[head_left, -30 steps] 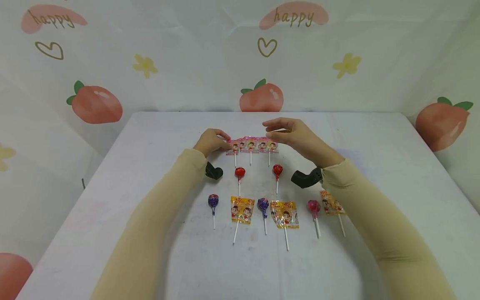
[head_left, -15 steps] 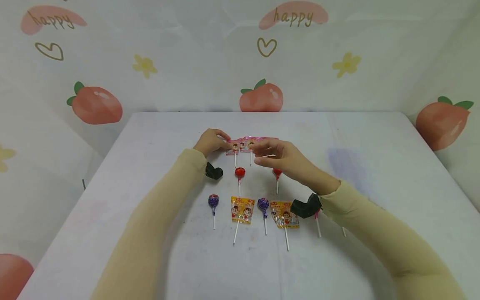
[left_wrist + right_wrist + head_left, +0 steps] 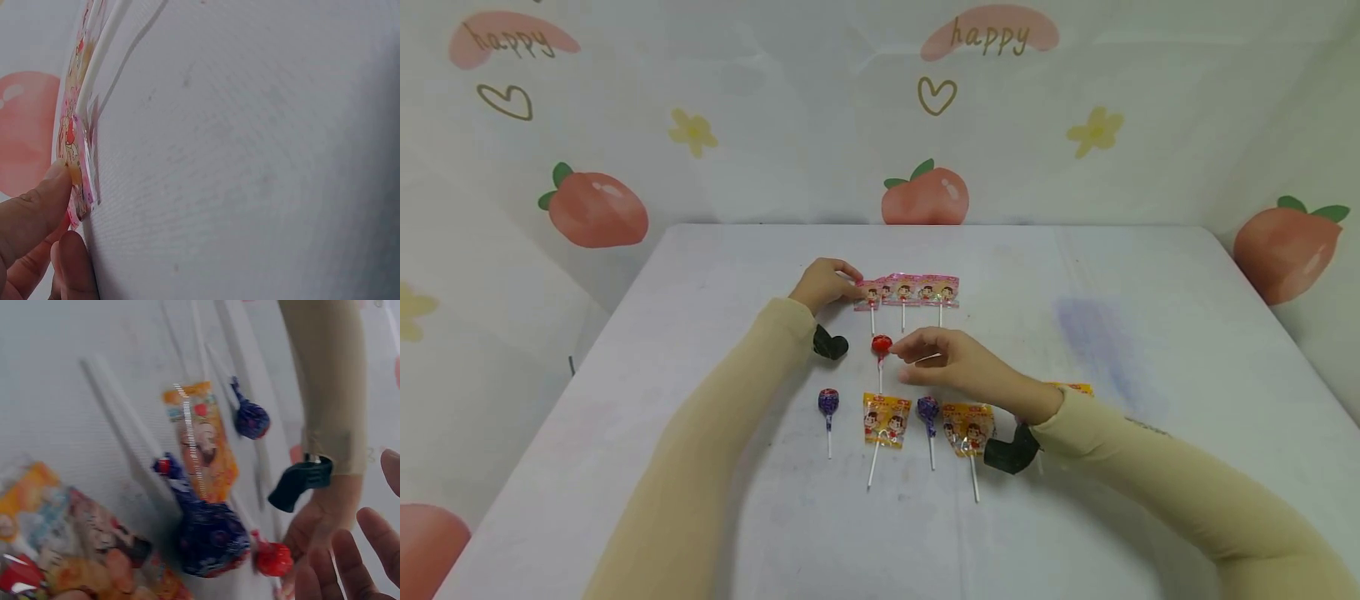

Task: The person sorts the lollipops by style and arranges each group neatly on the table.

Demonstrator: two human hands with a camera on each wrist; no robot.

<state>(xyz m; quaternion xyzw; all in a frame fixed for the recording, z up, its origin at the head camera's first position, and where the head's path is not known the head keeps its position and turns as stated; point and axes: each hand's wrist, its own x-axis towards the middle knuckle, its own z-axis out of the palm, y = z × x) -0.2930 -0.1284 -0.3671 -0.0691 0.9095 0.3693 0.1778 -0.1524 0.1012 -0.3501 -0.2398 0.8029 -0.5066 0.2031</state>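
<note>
My left hand [image 3: 823, 285] pinches the edge of the leftmost pink-wrapped lollipop [image 3: 868, 295]; the left wrist view shows the thumb on its wrapper [image 3: 70, 140]. Two more pink-wrapped lollipops [image 3: 904, 288] lie beside it in an overlapping row. Lower down, my right hand [image 3: 958, 362] hovers with loosely bent fingers and nothing visible between them. Its fingertips are just right of a red lollipop [image 3: 882, 343]; whether they touch it I cannot tell. The right wrist view shows the spread fingers [image 3: 350, 562] of that hand and the red lollipop [image 3: 273, 559] nearby.
Nearer me lie purple lollipops [image 3: 828, 402] [image 3: 928, 408] and yellow-wrapped lollipops [image 3: 886, 419] [image 3: 968, 427]. Another yellow wrapper [image 3: 1078, 388] peeks out behind the right forearm. Black wrist devices [image 3: 830, 342] [image 3: 1011, 451] hang under both wrists. A patterned cloth stands behind the white table [image 3: 700, 258].
My right hand has come down from the pink row toward me and slightly left, to the red lollipops, covering the right one. My left hand has stayed on the pink-wrapped lollipop.
</note>
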